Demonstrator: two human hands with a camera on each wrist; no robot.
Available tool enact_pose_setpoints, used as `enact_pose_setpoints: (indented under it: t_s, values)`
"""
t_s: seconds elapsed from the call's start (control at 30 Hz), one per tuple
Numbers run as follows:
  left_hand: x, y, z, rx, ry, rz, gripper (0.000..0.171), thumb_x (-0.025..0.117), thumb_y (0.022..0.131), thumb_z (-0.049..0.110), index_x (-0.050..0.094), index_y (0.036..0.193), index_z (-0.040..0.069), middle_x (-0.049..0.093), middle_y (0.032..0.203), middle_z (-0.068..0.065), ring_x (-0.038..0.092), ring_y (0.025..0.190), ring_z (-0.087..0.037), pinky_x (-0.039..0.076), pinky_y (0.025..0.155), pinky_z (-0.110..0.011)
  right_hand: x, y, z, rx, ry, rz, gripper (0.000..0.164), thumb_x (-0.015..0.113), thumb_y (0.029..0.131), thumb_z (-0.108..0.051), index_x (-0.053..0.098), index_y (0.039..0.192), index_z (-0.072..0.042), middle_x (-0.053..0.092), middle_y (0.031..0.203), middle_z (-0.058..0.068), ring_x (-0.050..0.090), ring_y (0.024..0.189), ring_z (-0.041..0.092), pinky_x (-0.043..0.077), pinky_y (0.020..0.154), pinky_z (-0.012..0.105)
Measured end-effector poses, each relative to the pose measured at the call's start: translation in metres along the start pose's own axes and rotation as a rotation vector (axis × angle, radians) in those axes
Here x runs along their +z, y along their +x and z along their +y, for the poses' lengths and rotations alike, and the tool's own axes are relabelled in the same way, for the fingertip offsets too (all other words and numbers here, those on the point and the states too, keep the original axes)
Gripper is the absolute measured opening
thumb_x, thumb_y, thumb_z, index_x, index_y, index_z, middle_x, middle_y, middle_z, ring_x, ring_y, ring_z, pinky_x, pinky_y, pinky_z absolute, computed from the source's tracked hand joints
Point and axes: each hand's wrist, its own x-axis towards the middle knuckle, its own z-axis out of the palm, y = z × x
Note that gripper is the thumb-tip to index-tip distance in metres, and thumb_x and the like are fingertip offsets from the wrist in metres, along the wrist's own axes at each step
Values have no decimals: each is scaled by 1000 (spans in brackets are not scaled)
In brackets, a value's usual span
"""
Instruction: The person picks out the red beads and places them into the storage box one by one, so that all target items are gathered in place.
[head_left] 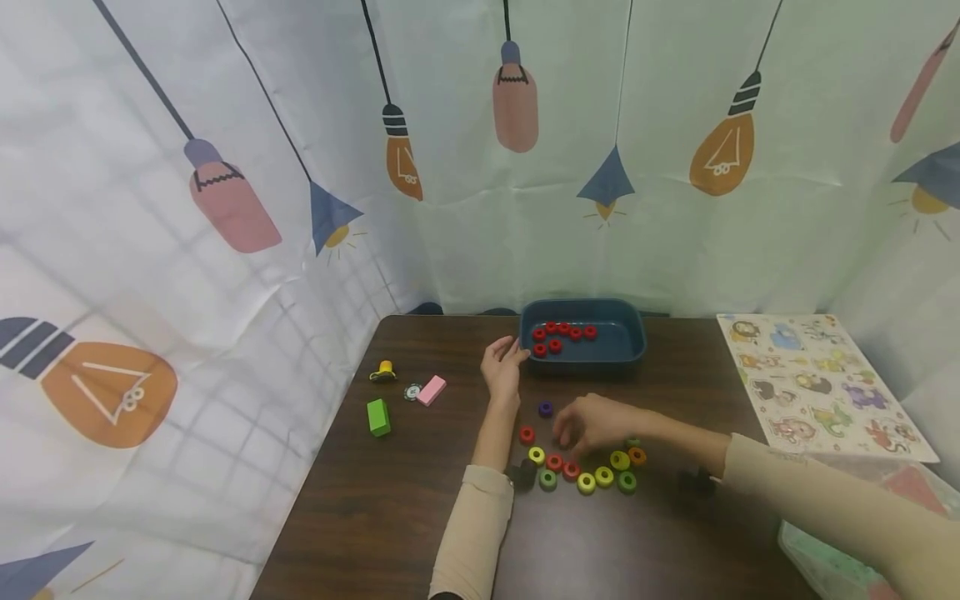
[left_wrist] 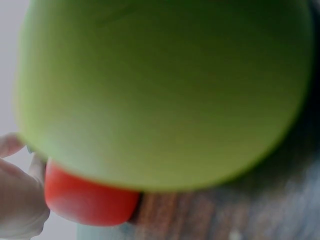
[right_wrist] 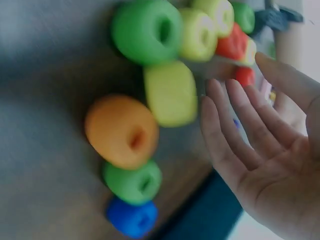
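Red rings (head_left: 572, 471) are what I am following from here: three lie on the desk (head_left: 360, 533) in the nearer cluster, mixed with yellow rings (head_left: 587, 483), green rings (head_left: 627, 482) and an orange ring (head_left: 637, 456). At the lower right, partly behind the sleeve (head_left: 840, 500), I see a see-through box (head_left: 806, 552) with pinkish and green patches inside; I cannot make out what they are.

Above the cluster hangs the right hand (head_left: 596, 423), its fingers loosely bent and spread from the thumb, with nothing in its grasp. I judge the step in hand to be a reach for another ring. The next move, as I read it, calls for lowering thumb and fingertip onto one red ring and pinching it without nudging the ones touching it.

Farther on sits a lone purple ring (head_left: 546, 408). Beyond it, the left hand (head_left: 501, 371) is relaxed and holds nothing, its thumb at the near left corner of the blue tray (head_left: 585, 364); whether it touches, I cannot tell. Inside that tray I count seven rings, all red, gathered toward the left, leaving the right side bare.
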Motion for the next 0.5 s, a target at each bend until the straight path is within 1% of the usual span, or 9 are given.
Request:
enact_pose_setpoints:
  t_s: [0.1, 0.23, 0.4, 0.5]
  values:
    - [0, 0, 0, 0, -4, -6, 53, 68, 77, -16, 49, 126, -10, 50, 133, -27, 59, 121, -34, 55, 91, -30, 14, -2, 1, 43, 20, 1, 33, 84, 74, -20, 71, 104, -20, 72, 89, -9, 64, 74, 5, 54, 66, 25]
    - [1, -2, 1, -2, 1, -13, 54, 68, 77, -15, 48, 127, -10, 49, 134, -28, 60, 120, -33, 55, 91, -30, 23, -3, 0, 75, 34, 22, 33, 86, 71, -23, 71, 101, -23, 71, 83, -13, 63, 72, 7, 52, 67, 27]
    - [0, -2, 2, 0, 2, -14, 55, 69, 77, -14, 48, 128, -10, 47, 136, -29, 60, 120, -32, 55, 92, -30, 28, -4, 0, 72, 74, 27, 32, 85, 70, -18, 72, 99, -21, 70, 84, -9, 64, 71, 9, 53, 64, 28]
    - [-1, -2, 2, -6, 7, -13, 53, 69, 78, -14, 49, 127, -9, 48, 135, -26, 59, 120, -32, 54, 92, -30, 28, -3, 2, 67, 94, 27, 32, 85, 70, -16, 72, 99, -22, 71, 85, -8, 64, 72, 10, 54, 63, 28]
